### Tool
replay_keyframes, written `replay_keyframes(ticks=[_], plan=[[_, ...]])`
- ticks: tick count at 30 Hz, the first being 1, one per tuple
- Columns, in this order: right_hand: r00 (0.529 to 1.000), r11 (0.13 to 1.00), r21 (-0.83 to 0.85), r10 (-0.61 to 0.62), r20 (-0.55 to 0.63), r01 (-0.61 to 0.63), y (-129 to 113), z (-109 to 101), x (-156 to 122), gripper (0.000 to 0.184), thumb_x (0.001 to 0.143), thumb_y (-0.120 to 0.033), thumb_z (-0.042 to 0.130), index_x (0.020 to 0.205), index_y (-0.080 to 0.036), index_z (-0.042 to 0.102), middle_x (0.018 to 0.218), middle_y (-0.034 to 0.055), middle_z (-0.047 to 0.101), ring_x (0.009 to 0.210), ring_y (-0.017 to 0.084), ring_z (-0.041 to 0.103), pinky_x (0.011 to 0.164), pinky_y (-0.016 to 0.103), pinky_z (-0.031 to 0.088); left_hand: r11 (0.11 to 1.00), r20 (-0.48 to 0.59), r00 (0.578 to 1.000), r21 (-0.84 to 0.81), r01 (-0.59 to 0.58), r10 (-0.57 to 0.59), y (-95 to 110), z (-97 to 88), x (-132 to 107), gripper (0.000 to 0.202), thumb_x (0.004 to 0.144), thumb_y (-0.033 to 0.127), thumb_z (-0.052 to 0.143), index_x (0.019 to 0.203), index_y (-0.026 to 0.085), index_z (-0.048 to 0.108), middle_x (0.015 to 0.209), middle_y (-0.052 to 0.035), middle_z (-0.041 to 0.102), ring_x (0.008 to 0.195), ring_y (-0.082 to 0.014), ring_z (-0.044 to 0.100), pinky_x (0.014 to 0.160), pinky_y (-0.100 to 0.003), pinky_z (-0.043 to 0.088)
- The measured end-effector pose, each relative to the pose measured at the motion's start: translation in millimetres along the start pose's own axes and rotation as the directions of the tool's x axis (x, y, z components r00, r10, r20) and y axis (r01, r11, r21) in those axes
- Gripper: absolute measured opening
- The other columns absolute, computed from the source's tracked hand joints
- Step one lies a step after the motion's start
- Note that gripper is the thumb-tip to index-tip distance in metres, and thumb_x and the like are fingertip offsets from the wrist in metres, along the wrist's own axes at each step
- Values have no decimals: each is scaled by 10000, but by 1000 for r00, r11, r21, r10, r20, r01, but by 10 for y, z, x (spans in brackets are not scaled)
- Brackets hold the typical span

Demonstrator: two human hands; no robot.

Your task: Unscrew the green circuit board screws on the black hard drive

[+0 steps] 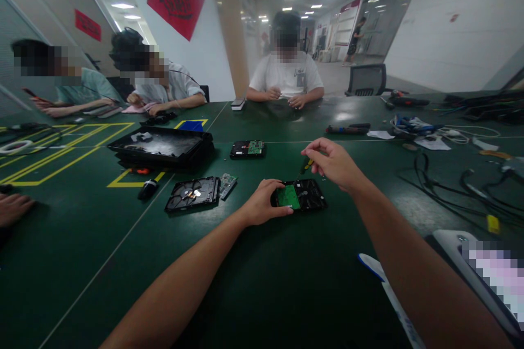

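A black hard drive (313,194) lies on the green table in front of me, its green circuit board (287,197) facing up. My left hand (264,202) grips the drive's left end, with the thumb along the near edge and the fingers at the far side. In my right hand (327,161) is a small screwdriver (305,165) with a dark and yellow handle, pinched between thumb and fingers. It is tilted, and its tip points down at the far edge of the circuit board. Whether the tip sits in a screw is too small to tell.
To the left lie another hard drive (192,194) and a loose circuit board (228,185). Further off are a third drive (248,149) and a black tray (161,144). Cables (454,185) and a phone (462,242) are at right. Co-workers sit across the table.
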State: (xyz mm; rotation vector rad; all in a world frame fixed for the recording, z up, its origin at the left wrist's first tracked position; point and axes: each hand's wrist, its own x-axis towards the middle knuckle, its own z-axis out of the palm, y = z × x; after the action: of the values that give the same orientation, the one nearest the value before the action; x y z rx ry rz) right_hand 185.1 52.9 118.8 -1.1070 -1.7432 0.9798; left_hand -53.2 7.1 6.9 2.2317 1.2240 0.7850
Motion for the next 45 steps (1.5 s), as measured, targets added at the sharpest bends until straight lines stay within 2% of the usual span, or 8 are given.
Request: replay_keyframes(ticks=[7,11,16,19,24,31,37,45], plan=[[999,993,119,12,50,-18,-9,42,17,176,954,-333,568,1023,-198,658,816,41,678,647,140,617,579,278,489,998,-68,997,53,22,-18,25,29,7,724,751,631,774,1309,207,592,1356,-134,584,1292,-327,515,1146,-535,393],[999,998,65,4,35,-6,-17,45,6,214,939,-336,592,1094,-221,685,814,30,680,627,137,575,558,278,457,996,-95,994,64,58,-52,25,65,22,732,754,636,767,1314,202,582,1363,-137,584,1296,-335,511,1167,-567,354],[1000,999,23,28,-4,-28,-9,66,-2,227,907,-422,657,964,-203,684,832,48,696,648,145,597,566,287,462,993,-122,990,76,87,-77,15,96,46,720,770,634,753,1323,209,575,1378,-144,570,1329,-347,493,1174,-570,341],[998,996,66,56,-17,-54,38,85,16,227,903,-417,662,931,-192,654,820,55,688,642,153,633,563,292,480,994,-119,990,77,83,-74,25,95,44,724,776,634,747,1333,207,568,1382,-143,565,1332,-346,491,1171,-560,349],[1000,993,116,-2,24,0,81,85,34,240,923,-438,639,982,-205,652,1000,73,702,688,146,657,593,292,518,993,-118,991,85,79,-69,33,92,35,726,780,638,741,1337,209,561,1391,-144,560,1334,-344,489,1181,-564,333],[999,995,95,1,32,-4,40,86,16,243,924,-440,643,983,-207,676,897,51,689,682,147,642,606,292,531,995,-94,994,72,66,-59,8,76,35,786,763,674,739,1361,201,547,1403,-155,552,1330,-344,488,1177,-568,341],[999,996,85,5,36,-8,12,79,0,227,928,-417,638,1004,-210,696,912,62,699,691,155,649,612,302,538,996,-80,996,67,54,-49,-7,53,18,821,763,671,739,1404,208,517,1434,-156,527,1353,-345,471,1176,-561,353],[997,991,110,69,36,-73,35,80,28,236,954,-369,585,1067,-202,709,809,61,698,688,175,671,658,335,562,997,-39,998,69,44,-41,-10,21,-2,838,760,628,760,1429,200,492,1468,-169,503,1403,-362,434,1212,-591,292]])
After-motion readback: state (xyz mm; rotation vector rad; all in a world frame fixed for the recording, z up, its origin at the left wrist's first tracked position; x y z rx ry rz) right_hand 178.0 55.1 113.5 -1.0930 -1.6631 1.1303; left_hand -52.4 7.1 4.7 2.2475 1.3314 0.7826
